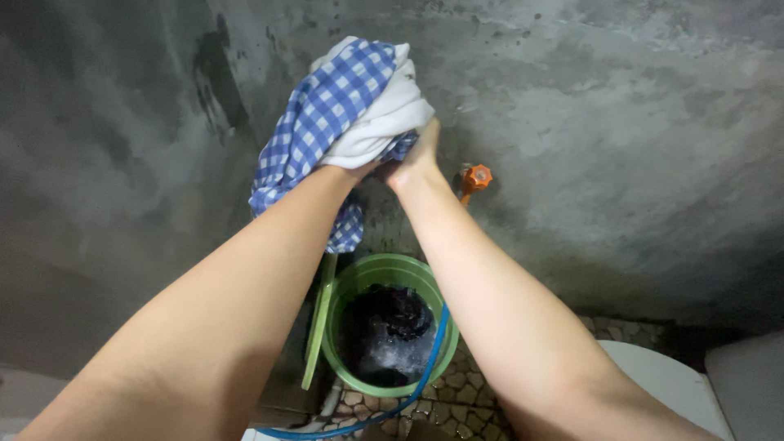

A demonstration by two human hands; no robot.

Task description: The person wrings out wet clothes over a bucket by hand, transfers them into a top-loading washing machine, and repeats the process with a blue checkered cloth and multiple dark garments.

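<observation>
Both my arms reach forward and up toward a grey concrete wall. A bundle of blue-and-white checked cloth (314, 122) and white cloth (384, 122) is held high between my hands. My left hand (355, 170) is mostly hidden under the bundle, gripping it from below. My right hand (416, 155) clasps the bundle's lower right side. Part of the checked cloth hangs down over my left wrist. Directly below stands a green bucket (351, 282) holding dark wet laundry (388, 331) in water.
An orange tap (474, 178) sticks out of the wall right of my hands. A blue hose (425, 376) runs from the bucket to the pebble-patterned floor (457, 400). A green strip (318, 322) leans beside the bucket. A white fixture (670, 380) sits at lower right.
</observation>
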